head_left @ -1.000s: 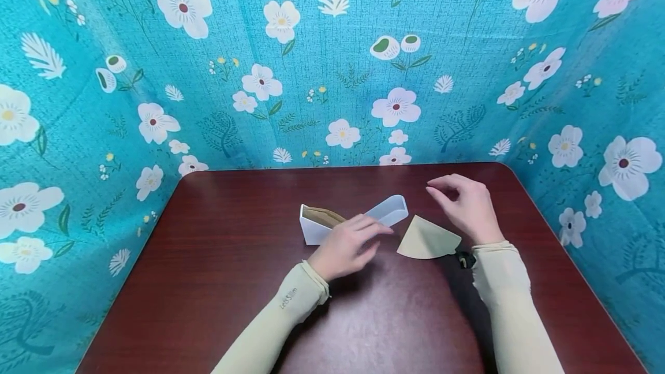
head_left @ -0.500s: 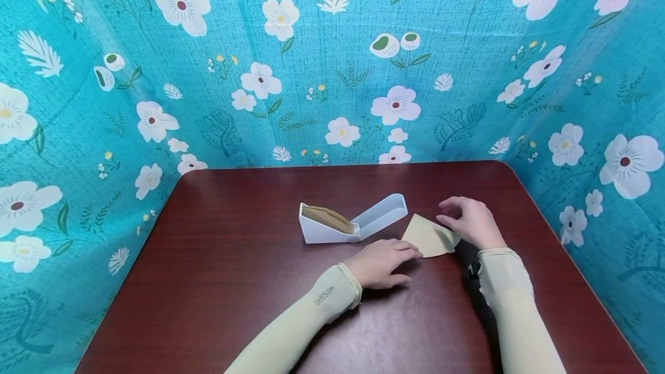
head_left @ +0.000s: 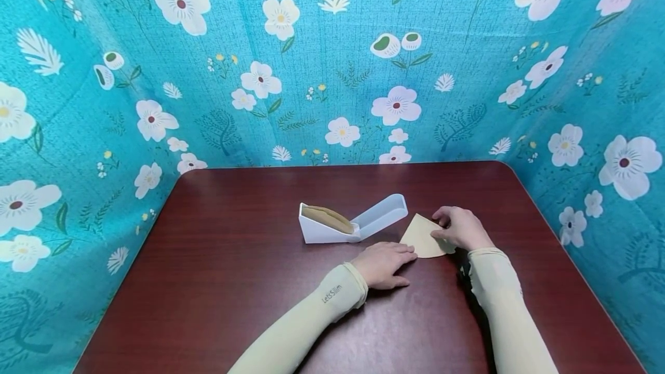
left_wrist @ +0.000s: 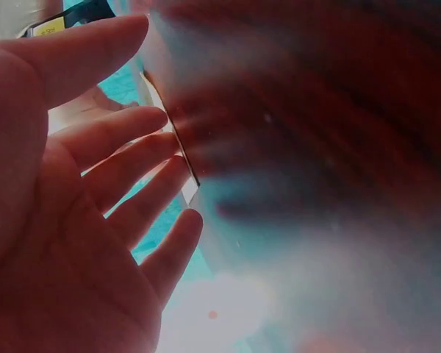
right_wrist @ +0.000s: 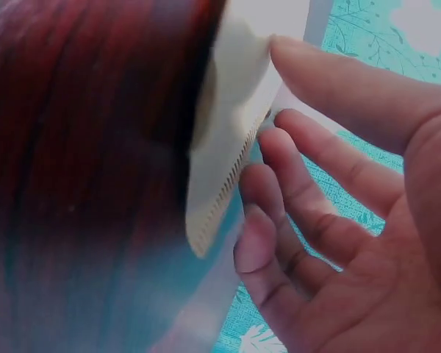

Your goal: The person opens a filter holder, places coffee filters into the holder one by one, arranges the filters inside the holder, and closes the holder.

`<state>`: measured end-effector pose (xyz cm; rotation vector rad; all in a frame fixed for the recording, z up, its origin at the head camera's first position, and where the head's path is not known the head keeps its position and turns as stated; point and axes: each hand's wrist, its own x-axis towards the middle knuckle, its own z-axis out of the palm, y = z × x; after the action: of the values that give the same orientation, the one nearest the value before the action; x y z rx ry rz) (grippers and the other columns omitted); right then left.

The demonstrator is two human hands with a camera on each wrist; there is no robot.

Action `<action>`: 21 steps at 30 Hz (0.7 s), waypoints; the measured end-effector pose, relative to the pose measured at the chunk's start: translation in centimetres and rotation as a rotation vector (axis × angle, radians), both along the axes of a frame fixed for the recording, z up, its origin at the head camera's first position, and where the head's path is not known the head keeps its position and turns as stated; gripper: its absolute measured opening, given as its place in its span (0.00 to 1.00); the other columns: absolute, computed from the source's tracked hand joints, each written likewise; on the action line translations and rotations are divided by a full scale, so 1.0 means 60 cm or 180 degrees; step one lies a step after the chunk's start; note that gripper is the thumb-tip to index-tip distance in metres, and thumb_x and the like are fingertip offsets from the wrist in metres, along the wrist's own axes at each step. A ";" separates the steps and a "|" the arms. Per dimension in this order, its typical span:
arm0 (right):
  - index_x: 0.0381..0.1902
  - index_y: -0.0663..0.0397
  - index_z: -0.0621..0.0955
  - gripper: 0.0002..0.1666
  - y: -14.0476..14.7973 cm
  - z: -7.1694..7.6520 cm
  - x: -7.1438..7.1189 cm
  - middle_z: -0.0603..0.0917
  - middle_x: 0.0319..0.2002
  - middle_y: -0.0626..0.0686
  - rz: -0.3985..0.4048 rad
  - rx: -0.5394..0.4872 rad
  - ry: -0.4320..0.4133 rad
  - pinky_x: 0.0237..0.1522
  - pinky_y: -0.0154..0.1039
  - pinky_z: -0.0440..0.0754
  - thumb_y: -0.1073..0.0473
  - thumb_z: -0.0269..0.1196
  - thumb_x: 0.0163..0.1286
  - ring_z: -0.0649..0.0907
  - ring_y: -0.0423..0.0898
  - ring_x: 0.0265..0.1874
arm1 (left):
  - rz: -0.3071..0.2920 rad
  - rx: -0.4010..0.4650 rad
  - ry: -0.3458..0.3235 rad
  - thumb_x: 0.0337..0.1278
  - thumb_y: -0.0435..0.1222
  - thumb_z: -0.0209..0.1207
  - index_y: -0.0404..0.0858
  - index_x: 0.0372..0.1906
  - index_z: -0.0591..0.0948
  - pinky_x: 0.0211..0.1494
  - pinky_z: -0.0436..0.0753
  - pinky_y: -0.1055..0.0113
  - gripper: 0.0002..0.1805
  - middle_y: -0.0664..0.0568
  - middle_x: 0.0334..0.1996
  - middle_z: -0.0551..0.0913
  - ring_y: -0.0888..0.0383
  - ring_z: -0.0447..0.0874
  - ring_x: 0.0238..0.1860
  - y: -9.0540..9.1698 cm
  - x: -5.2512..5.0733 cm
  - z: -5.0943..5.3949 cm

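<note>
A cream fan-shaped paper piece point(head_left: 423, 239) lies on the table, its pointed end away from the person. The left hand point(head_left: 383, 264) rests its fairly straight fingertips on the paper's lower left edge. At the paper's right side is the right hand point(head_left: 462, 228), its thumb touching the paper and its fingers bent by the edge. In the right wrist view the right hand point(right_wrist: 338, 198) has its thumb at the surface of the paper point(right_wrist: 231, 95), whose edge is finely serrated; whether it pinches is unclear. The left wrist view shows the left hand point(left_wrist: 95, 191) with spread fingers at the paper's edge.
To the left of the paper stands a white wedge-shaped holder point(head_left: 324, 235) with brown sheets point(head_left: 332, 220) inside and its translucent lid point(head_left: 383, 215) folded out to the right. A floral teal curtain point(head_left: 312, 74) surrounds the dark red table point(head_left: 218, 258).
The left hand has moved right from in front of the holder to the paper's left edge. The right hand has come down and left to the paper's right side.
</note>
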<state>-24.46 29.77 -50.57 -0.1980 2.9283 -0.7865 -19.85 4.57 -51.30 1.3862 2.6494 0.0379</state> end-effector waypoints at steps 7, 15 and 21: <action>0.41 0.59 0.85 0.16 -0.001 -0.005 -0.001 0.82 0.30 0.53 -0.0138 -0.0048 -0.0084 0.33 0.42 0.75 0.58 0.76 0.58 0.79 0.49 0.30 | -0.0034 -0.0014 -0.0006 0.70 0.54 0.62 0.49 0.75 0.72 0.78 0.64 0.70 0.34 0.58 0.77 0.70 0.64 0.66 0.77 -0.002 -0.001 -0.004; 0.29 0.52 0.87 0.06 0.004 -0.002 0.004 0.82 0.26 0.49 -0.0119 -0.0157 0.0065 0.32 0.39 0.74 0.58 0.72 0.64 0.78 0.46 0.28 | -0.0017 -0.0033 -0.0055 0.71 0.54 0.61 0.49 0.76 0.71 0.78 0.63 0.70 0.34 0.58 0.77 0.69 0.64 0.65 0.77 -0.005 -0.001 0.003; 0.29 0.50 0.90 0.03 0.016 0.023 0.009 0.86 0.27 0.48 0.0025 -0.0327 0.0378 0.30 0.38 0.77 0.60 0.74 0.64 0.79 0.45 0.29 | 0.0072 0.0202 -0.0011 0.71 0.52 0.61 0.49 0.74 0.73 0.78 0.64 0.70 0.31 0.58 0.76 0.71 0.62 0.67 0.77 -0.009 -0.005 0.004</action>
<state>-23.90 30.72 -49.19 -0.2735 2.9970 -0.9568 -20.17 4.03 -51.04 1.3734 2.6833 0.1281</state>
